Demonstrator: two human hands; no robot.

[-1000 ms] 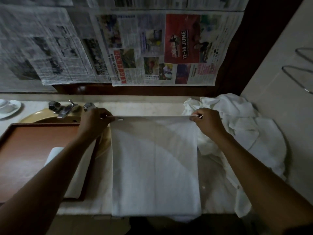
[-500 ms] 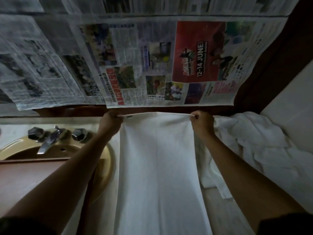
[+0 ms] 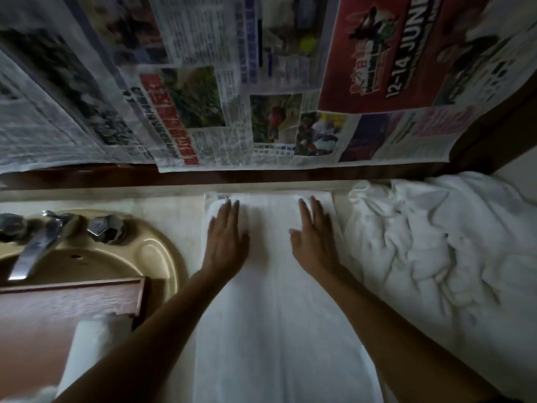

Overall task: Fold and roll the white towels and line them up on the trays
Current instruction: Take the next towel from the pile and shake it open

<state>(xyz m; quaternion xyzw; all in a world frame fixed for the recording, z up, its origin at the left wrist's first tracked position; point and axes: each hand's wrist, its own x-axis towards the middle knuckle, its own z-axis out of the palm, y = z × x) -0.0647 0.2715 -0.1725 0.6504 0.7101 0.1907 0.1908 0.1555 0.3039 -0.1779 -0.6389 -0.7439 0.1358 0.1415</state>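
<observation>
Since the sweep runs left to right, I begin at the faucet point(image 3: 32, 245) and its beige sink basin point(image 3: 122, 257), both idle. Below them a brown wooden tray point(image 3: 72, 295) overhangs the basin, and one rolled white towel point(image 3: 90, 344) already rests on it; I judge this the start of the line.

Centre of the counter point(image 3: 174, 205), a folded white towel point(image 3: 276, 315) lies as a long strip running away from me, its far end just short of the back ledge. I have my left hand point(image 3: 225, 237) and right hand point(image 3: 315, 239) flat on that far end, palms down, fingers extended. Neither grip is closed on anything; both are released and pressing. I read this as flattening the strip so the roll begins tight and square.

Right of the strip, a heap of crumpled white towels point(image 3: 436, 242) touches its edge. I judge it could snag the roll or drag cloth along. Newspaper sheets point(image 3: 203, 97) cover the wall behind and hang clear of the work.

The tray's free surface is partly hidden by my left forearm.
</observation>
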